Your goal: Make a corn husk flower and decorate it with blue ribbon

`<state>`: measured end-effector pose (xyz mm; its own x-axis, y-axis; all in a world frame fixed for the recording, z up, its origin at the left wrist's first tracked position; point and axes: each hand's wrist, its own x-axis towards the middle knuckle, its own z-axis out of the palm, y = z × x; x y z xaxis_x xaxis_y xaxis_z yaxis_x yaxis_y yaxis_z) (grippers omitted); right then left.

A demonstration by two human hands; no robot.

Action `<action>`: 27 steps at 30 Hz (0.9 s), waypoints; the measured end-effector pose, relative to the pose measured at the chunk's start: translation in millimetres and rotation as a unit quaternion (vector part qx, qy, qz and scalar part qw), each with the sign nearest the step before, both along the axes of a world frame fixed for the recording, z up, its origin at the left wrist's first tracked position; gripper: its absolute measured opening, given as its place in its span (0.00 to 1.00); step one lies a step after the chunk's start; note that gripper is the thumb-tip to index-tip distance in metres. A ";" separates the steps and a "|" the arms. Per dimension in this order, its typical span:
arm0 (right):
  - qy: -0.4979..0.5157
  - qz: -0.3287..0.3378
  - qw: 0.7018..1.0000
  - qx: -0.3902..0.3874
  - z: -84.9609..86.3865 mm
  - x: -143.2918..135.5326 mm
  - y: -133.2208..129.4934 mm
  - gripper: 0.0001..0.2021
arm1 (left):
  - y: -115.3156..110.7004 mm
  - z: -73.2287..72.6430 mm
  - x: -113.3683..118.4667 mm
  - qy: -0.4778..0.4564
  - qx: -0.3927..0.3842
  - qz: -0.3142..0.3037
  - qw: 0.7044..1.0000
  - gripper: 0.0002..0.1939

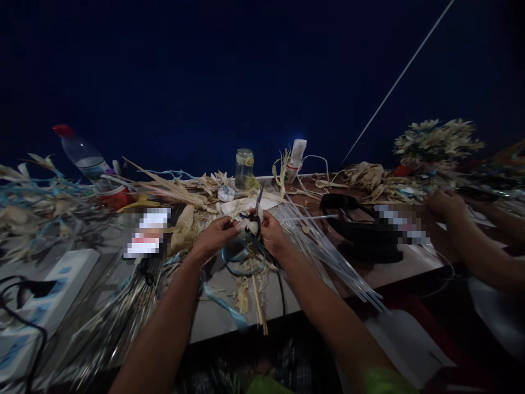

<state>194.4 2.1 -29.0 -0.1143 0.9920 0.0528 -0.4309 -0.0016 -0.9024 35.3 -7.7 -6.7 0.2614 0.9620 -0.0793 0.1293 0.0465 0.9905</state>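
My left hand (pixel 219 235) is closed, its thumb and fingers pinching a small pale piece (pixel 251 225) that looks like dried husk. Close beside it, my right hand (pixel 274 235) is curled round what appear to be dark-handled scissors (pixel 260 198), the grey blades pointing up and away. The fingers partly hide both the handles and the pale piece. Below the hands, a loop of light blue ribbon (pixel 235 314) and thin straw-coloured stalks (pixel 259 306) lie on the table (pixel 213 323).
Clear thin rods (pixel 328 251) lie right of my hands, near a black headband-like object (pixel 355 219). Wire stems (pixel 110 306) and a power strip (pixel 53 295) are at left. A tilted bottle (pixel 84 156), a glass jar (pixel 244 167) and husks (pixel 365 178) stand behind. Another person's hand (pixel 447 208) is at right.
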 end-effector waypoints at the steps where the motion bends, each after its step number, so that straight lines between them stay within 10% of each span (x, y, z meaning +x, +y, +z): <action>1: -0.005 -0.005 1.000 -0.005 0.2 -0.8 -0.5 0.21 | -0.8 0.2 1.1 0.001 -0.001 -0.003 1.000 0.14; 22: -0.126 0.033 0.991 0.025 1.2 -1.6 -5.3 0.19 | -7.8 6.1 5.6 -0.033 -0.021 -0.023 0.999 0.11; 27: -0.108 0.019 0.994 0.020 7.0 0.6 -9.1 0.20 | -3.0 1.9 2.8 -0.054 -0.022 0.053 0.997 0.11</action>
<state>195.0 -7.0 -22.0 -0.1645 0.9845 0.0614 -0.2277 0.0227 -0.9735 38.1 -10.7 -4.8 0.1680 0.9808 -0.0987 0.0150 0.0975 0.9951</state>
